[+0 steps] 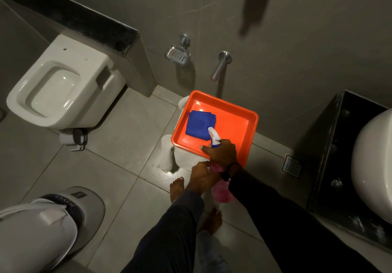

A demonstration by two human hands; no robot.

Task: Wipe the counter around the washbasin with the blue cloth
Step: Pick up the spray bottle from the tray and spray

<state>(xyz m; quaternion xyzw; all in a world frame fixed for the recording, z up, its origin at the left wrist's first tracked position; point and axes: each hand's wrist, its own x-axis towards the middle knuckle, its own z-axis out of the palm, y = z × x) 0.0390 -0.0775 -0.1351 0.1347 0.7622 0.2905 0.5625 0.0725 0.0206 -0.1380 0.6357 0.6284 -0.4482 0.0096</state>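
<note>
Dim grey bathroom floor, orange tray (244,128) on a white stool. Blue cloth (199,125) folded at tray's left side. Both hands (220,151) wrapped around pink spray bottle (220,192). Best: put bottle down, then grab cloth.

one blue cloth (200,126), one orange tray (239,122) (on a stool), one spray bottle (220,190)

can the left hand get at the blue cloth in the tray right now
Probably not at once: the left hand is gripping the pink spray bottle. The blue cloth lies uncovered in the orange tray, close ahead.
</note>
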